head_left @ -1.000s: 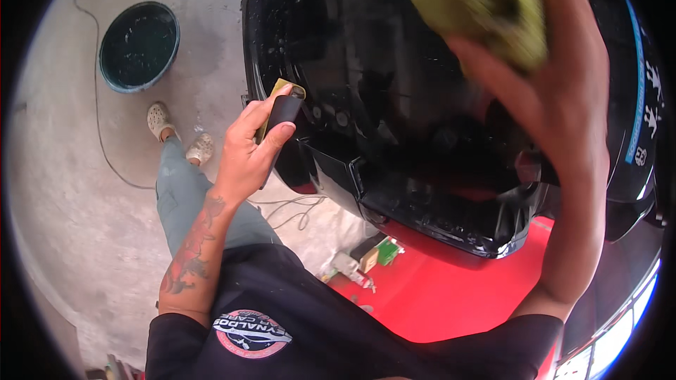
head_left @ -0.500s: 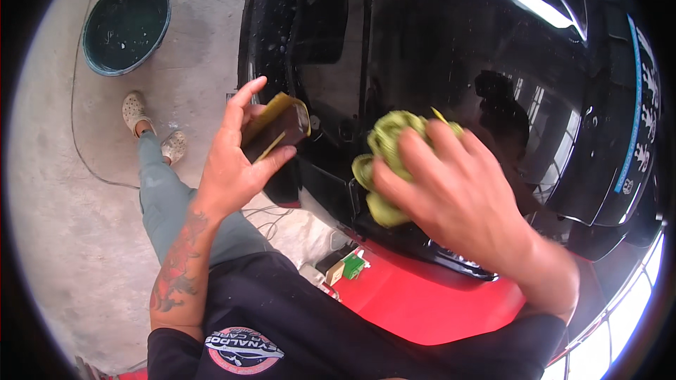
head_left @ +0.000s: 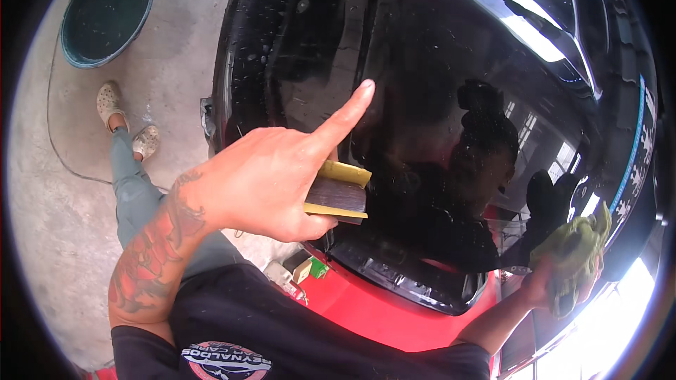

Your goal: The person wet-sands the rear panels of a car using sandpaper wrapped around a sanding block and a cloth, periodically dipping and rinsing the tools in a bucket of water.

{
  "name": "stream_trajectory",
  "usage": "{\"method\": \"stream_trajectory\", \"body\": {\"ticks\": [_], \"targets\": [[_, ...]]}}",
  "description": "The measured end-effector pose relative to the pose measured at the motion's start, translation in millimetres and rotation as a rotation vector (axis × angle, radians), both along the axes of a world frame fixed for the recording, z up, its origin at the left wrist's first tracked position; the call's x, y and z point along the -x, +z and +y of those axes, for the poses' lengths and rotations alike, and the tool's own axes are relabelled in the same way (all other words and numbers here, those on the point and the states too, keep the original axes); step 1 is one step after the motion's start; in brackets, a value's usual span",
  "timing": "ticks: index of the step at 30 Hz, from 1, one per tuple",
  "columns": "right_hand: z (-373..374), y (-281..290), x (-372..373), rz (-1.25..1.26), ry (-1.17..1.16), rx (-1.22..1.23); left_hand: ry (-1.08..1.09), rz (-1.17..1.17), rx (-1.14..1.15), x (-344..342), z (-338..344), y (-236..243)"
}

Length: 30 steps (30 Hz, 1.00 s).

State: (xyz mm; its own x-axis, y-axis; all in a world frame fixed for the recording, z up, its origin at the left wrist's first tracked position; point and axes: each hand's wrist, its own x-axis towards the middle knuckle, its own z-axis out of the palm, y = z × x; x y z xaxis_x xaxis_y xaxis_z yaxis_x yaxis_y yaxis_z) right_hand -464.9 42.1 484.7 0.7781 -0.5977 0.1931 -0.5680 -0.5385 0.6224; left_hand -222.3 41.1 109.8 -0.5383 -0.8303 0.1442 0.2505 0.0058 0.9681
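In my left hand (head_left: 253, 179) is a dark block wrapped in a folded yellow sheet (head_left: 338, 195), which looks like a sanding block with sandpaper. The thumb and curled fingers grip it, while the index finger stretches out over the glossy black car panel (head_left: 422, 49). Whether that fingertip touches the panel I cannot tell. Far to the right, my right hand (head_left: 539, 283) holds a bunched yellow-green cloth (head_left: 574, 257) off to the side of the panel; the cloth hides most of its fingers. Water drops dot the panel's left part.
A dark round tub (head_left: 105, 17) stands on the concrete floor (head_left: 169, 91) at the upper left, with a cable running past it. Close by are my legs in light clogs (head_left: 109, 102). A red surface (head_left: 387, 317) and a small green box (head_left: 318, 268) lie below the car's edge.
My right hand has carried the cloth off the panel to the far right. My left hand has moved right over the panel with the block, its index finger now extended.
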Motion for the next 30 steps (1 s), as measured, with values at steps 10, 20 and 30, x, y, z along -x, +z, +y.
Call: {"method": "stream_trajectory", "body": {"ticks": [10,20,30], "targets": [[9,-8,21,-0.391,-0.132,0.055,-0.186,-0.063,0.033,-5,-46,8],[5,-15,9,-0.347,-0.119,0.136,-0.208,-0.086,0.101,1,-31,19],[7,-13,4,-0.332,-0.101,0.163,-0.211,-0.106,0.11,4,-11,24]]}}
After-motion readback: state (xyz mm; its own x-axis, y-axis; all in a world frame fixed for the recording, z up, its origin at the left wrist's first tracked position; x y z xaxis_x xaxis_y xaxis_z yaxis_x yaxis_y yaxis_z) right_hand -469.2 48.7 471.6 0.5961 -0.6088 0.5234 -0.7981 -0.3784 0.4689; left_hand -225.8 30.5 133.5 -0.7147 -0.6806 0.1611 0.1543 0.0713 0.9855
